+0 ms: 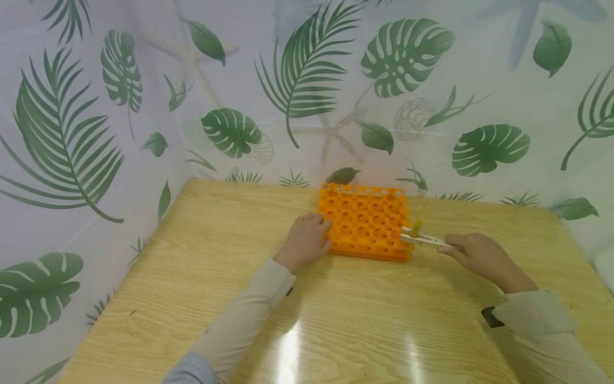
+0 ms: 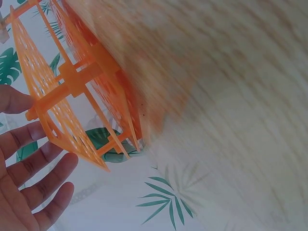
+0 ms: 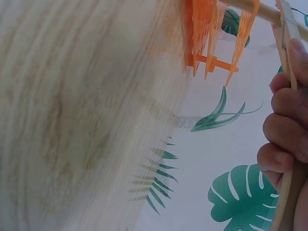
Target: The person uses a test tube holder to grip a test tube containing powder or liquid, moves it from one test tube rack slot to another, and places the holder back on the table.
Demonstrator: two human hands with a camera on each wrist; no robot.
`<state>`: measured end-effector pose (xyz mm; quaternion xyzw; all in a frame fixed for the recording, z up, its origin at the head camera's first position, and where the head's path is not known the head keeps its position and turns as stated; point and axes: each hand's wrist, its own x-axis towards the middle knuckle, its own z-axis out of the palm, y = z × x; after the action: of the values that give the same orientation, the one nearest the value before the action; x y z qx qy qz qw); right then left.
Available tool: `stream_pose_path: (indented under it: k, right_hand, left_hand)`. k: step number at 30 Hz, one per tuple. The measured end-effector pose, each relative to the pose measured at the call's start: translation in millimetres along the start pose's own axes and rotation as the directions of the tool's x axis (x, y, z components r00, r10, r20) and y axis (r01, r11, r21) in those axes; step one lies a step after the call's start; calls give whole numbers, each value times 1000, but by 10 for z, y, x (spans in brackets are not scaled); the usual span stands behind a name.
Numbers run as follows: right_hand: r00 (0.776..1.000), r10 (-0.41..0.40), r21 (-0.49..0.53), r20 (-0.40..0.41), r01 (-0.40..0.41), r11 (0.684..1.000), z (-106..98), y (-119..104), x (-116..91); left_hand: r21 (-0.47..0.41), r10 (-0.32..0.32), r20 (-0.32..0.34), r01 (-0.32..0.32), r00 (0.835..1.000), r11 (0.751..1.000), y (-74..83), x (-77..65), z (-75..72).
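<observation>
Left hand (image 1: 305,241), fingers loosely spread, touches the rack (image 1: 366,249) at its left end. Beside the rack's right edge, the tube (image 1: 417,226), leaning slightly right, sits in the clamp (image 1: 431,241), whose long axis points rackward from the right hand (image 1: 482,260), the nearer one, gripping its handle.

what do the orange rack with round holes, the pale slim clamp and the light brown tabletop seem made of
Orange rack with round holes: probably plastic, smooth-looking; uniform colour, thin panels.
Pale slim clamp: likely wood, matte; tan, stick-like arms in the right wrist view.
Light brown tabletop: wood or wood-look laminate, glossy; streaked grain and bright reflections fit either.
</observation>
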<state>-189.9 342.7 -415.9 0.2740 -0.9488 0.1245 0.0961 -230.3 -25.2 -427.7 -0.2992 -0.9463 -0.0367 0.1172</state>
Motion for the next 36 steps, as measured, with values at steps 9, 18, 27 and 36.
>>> stream_pose_path:
  k: [9,18,27,36]
  right_hand:
    - [1000,2,-9,2,-2,1000,17,20,6]
    - [1000,17,-14,18,-17,1000,6,22,15]
    - [999,23,-34,36,-21,999,-8,21,19]
    - [999,20,-13,26,-19,1000,-19,13,7]
  left_hand:
    - [8,1,-1,-1,1000,1000,3,-2,-27]
    - [6,2,-6,-2,1000,1000,-1,1,-32]
    - [14,-1,9,1,1000,1000,-3,9,-6]
    - [11,-1,19,1,1000,1000,11,3,-21]
